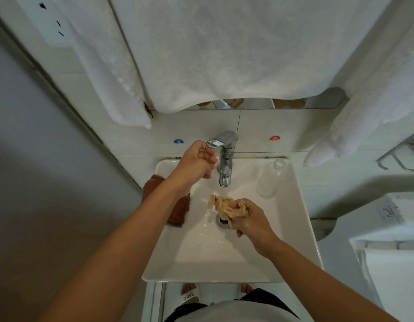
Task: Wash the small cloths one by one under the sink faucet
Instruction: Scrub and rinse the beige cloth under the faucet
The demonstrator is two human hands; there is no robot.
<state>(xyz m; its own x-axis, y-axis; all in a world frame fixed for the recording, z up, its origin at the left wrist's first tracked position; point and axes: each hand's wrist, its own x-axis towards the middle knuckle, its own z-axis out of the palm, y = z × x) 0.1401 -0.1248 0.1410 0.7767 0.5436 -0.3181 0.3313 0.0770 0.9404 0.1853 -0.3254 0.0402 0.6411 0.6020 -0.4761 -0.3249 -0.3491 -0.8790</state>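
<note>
The beige cloth was bunched in my right hand, fingers curled round it, over the drain in the sink, just below and in front of the faucet spout. My left hand reached to the faucet's lever, thumb and fingers curled about its tip. A brown cloth lay on the sink's left rim, partly under my left forearm. A clear bottle stood at the sink's back right corner. White towels hung above the sink. I saw no stream from the spout, only droplets in the basin.
</note>
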